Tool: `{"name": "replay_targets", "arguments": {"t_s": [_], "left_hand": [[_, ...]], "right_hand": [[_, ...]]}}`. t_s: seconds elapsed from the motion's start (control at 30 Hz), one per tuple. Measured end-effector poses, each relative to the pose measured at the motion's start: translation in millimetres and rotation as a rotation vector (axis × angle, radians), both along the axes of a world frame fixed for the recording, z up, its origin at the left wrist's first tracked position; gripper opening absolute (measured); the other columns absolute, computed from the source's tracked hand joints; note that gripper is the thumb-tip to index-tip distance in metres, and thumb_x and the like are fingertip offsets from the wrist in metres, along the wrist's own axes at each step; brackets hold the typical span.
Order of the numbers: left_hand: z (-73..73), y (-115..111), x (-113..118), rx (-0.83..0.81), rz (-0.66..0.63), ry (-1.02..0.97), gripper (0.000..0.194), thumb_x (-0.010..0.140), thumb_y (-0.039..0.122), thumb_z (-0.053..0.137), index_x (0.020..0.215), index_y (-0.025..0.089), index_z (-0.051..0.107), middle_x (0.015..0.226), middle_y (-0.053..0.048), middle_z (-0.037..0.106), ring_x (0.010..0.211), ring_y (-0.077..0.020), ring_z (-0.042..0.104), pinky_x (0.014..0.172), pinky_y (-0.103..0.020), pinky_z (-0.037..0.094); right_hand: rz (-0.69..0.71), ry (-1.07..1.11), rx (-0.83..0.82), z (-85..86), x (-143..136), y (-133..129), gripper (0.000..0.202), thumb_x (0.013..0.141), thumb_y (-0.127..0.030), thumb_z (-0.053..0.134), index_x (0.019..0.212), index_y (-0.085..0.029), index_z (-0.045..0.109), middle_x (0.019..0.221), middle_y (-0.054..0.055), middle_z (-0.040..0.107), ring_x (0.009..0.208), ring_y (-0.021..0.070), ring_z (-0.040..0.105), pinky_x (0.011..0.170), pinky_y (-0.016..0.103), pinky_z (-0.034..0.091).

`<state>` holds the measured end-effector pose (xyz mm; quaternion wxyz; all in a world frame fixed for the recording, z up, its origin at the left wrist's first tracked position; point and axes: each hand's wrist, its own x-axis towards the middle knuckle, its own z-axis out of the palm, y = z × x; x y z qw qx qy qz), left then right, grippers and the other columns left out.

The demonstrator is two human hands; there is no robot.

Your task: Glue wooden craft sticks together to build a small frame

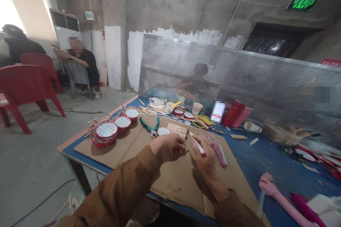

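My left hand (pixel 173 147) is closed on a thin stick (pixel 187 133) with a dark red part, held upright over the cardboard. In my right hand (pixel 205 154) is a white marker (pixel 198 144) with a red end, its tip pointing up and left toward the stick. The marker tip and the stick are close together; whether they touch I cannot tell. Just beyond my left hand lie several pale wooden sticks (pixel 177 130) and a round red-rimmed piece (pixel 163 131). Green-handled pliers (pixel 150 126) rest open to the left of them.
Stacked red-rimmed discs (pixel 106 131) stand on the cardboard (pixel 128 149) at left. Paper cups (pixel 169 108), a lit phone (pixel 218 111) and a red bottle (pixel 233 113) line the back before a perforated metal panel (pixel 170 56). Pink markers (pixel 218 154) lie right; people sit at far left.
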<state>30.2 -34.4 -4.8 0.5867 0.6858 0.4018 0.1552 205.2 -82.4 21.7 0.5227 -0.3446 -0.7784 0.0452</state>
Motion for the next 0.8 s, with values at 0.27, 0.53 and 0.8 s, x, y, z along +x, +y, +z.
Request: {"name": "replay_targets", "arguments": {"t_s": [0.27, 0.53, 0.8], "left_hand": [[5.5, -6.6, -2.1, 0.007, 0.015, -0.004, 0.023, 0.084, 0.035, 0.058, 0.078, 0.012, 0.058, 0.053, -0.002, 0.058, 0.045, -0.014, 0.056, 0.05, -0.027, 0.045], [5.0, -4.5, -3.2, -0.002, 0.004, 0.012, 0.021, 0.084, 0.031, 0.056, 0.074, 0.012, 0.058, 0.053, -0.002, 0.058, 0.045, -0.0134, 0.056, 0.05, -0.026, 0.045], [12.5, -13.2, -4.3, -0.002, 0.041, -0.051, 0.028, 0.08, 0.04, 0.063, 0.072, 0.013, 0.057, 0.051, -0.001, 0.059, 0.042, -0.0129, 0.056, 0.047, -0.024, 0.044]], "right_hand": [[0.015, -0.005, 0.01, -1.4, -1.2, 1.5, 0.023, 0.09, -0.033, 0.05, 0.098, -0.018, 0.066, 0.094, 0.009, 0.072, 0.088, 0.0232, 0.066, 0.078, 0.037, 0.052], [0.014, -0.017, -0.034, 2.2, -0.9, -3.6, 0.022, 0.09, -0.033, 0.05, 0.095, -0.018, 0.065, 0.09, 0.008, 0.071, 0.081, 0.0218, 0.066, 0.074, 0.034, 0.051], [0.033, -0.016, -0.051, 0.7, -1.6, -1.9, 0.022, 0.089, -0.034, 0.05, 0.094, -0.019, 0.065, 0.089, 0.008, 0.071, 0.082, 0.0221, 0.066, 0.075, 0.035, 0.051]]}}
